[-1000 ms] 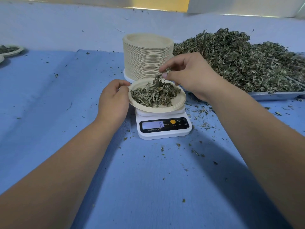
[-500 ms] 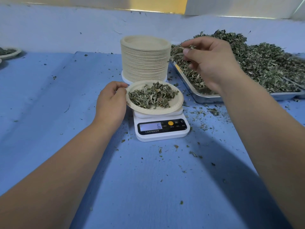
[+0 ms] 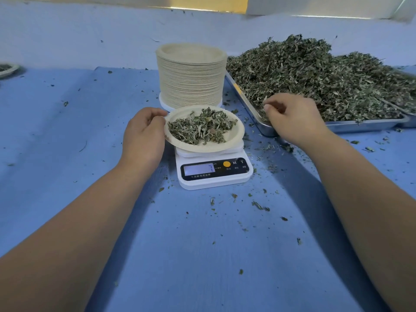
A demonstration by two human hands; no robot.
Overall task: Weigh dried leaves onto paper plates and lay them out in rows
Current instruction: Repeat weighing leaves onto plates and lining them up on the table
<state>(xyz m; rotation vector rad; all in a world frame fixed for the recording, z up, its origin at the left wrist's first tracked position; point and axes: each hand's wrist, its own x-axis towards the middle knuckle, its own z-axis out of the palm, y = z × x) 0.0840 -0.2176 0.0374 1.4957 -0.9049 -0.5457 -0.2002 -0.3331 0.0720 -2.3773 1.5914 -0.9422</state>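
A paper plate [image 3: 236,140] with a small heap of dried leaves [image 3: 200,127] sits on a white digital scale [image 3: 213,174]; the display shows 7. My left hand [image 3: 144,134] grips the plate's left rim between thumb and fingers. My right hand [image 3: 292,118] hovers over the near left corner of the metal tray [image 3: 360,124]. Its fingers are bent toward the big pile of dried leaves [image 3: 315,75], and I cannot tell whether they pinch any.
A tall stack of paper plates [image 3: 191,73] stands right behind the scale. A filled plate [image 3: 6,69] shows at the far left edge. Leaf crumbs are scattered over the blue table cloth [image 3: 67,154] around and in front of the scale.
My right hand pinched leaves off the plate, carried them up and right over the tray, then dropped low to the tray's near corner. The scale's display went from 6 to 7. My left hand stayed on the rim.
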